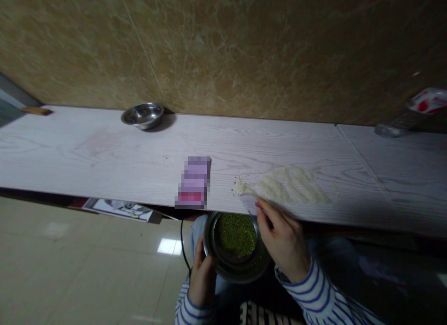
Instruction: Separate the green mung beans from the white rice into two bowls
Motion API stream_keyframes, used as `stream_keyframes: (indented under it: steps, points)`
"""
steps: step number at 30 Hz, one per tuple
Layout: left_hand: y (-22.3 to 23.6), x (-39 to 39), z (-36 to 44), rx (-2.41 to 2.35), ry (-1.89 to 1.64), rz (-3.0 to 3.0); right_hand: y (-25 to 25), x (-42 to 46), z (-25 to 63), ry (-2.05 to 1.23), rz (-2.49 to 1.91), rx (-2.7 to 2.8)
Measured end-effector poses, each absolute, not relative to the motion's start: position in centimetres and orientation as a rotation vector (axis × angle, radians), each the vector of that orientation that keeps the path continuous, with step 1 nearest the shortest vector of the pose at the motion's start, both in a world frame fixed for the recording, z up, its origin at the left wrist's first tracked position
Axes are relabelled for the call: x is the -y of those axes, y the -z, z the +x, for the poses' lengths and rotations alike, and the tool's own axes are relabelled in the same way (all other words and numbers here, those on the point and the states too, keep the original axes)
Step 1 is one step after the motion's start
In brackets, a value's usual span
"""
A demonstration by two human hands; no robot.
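My left hand (pixel 202 274) grips the rim of a steel bowl (pixel 230 264) holding green grains (pixel 236 234), kept just below the front edge of the pale wooden table (pixel 104 152). My right hand (pixel 282 239) pinches a small pale card-like scraper (pixel 249 203) at the table edge, right above the bowl. A spread pile of white rice (pixel 289 185) lies on the table just beyond the scraper, with a few dark specks at its left end.
An empty steel bowl (pixel 143 114) stands at the back by the marble wall. A blurred purple flat object (pixel 193 181) lies near the front edge. A plastic bottle (pixel 412 113) lies at the far right. A cable (pixel 184 250) hangs below the table.
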State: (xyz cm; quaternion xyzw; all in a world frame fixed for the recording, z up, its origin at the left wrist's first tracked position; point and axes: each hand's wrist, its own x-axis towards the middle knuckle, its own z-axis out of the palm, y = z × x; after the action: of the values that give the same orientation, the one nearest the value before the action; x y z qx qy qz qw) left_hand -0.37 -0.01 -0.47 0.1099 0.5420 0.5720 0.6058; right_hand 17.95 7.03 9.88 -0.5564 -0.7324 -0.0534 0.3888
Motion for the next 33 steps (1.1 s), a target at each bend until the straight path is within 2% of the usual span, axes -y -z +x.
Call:
stream_keyframes:
  steps: [33]
  points:
    - [0.9,0.4,-0.8,-1.236,-1.320,0.315,-10.6,-8.1,17.2,0.139,-1.355,1.898]
